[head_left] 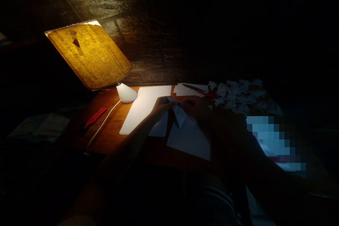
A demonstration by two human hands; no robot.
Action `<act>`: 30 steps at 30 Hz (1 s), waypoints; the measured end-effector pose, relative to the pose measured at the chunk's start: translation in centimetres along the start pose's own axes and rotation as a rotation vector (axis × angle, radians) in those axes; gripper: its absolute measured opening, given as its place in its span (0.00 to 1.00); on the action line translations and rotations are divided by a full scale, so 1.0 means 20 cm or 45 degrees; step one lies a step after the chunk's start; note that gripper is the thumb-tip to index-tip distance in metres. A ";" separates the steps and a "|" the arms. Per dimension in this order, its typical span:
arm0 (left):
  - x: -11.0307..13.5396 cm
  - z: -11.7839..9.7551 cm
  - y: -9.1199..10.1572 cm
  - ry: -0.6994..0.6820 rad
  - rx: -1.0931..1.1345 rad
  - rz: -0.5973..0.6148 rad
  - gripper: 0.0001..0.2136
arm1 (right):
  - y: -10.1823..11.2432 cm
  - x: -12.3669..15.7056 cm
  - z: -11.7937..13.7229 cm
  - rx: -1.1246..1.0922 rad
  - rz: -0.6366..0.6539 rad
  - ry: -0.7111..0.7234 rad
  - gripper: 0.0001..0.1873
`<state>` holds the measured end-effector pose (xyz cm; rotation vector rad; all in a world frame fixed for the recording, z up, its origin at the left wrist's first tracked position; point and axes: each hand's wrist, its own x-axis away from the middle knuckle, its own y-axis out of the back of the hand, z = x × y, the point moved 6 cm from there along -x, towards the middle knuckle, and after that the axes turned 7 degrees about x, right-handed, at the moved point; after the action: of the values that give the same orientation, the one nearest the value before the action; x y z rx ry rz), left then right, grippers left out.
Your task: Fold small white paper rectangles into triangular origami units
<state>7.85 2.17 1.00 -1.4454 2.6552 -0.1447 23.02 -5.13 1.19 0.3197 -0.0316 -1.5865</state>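
Note:
Between both hands is a small folded piece of white paper (180,116), its pointed end hanging down. My left hand (161,106) pinches its upper left edge with fingers closed. On the other side my right hand (194,106), mostly in shadow, grips the top right of the same paper. Below them lies a loose white sheet (189,141) on the wooden table (106,127). To the left, partly behind my left forearm, rests a stack of white paper (145,109).
A lamp with a printed shade (90,56) and white base (127,93) stands at left, its cord (103,123) trailing forward. Nearby lies a red cutter-like tool (95,117). Red-handled scissors (201,91) lie on paper strips (181,90). Several folded paper pieces (238,95) pile up at right.

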 end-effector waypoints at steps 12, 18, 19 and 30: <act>0.02 0.00 -0.01 0.076 0.097 -0.102 0.29 | 0.00 -0.01 0.04 0.160 0.096 0.140 0.26; 0.03 -0.03 -0.02 0.018 0.069 -0.127 0.28 | -0.01 0.01 0.06 0.112 0.136 0.064 0.25; 0.03 -0.03 -0.02 0.004 0.049 -0.110 0.27 | -0.01 0.02 0.06 0.111 0.125 0.057 0.25; 0.02 -0.05 -0.01 -0.042 -0.069 -0.068 0.21 | -0.01 0.01 0.05 0.145 0.037 0.029 0.27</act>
<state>7.70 1.83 2.00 -1.5220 2.6149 -0.0536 22.63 -5.49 2.11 0.4241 -0.1086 -1.5556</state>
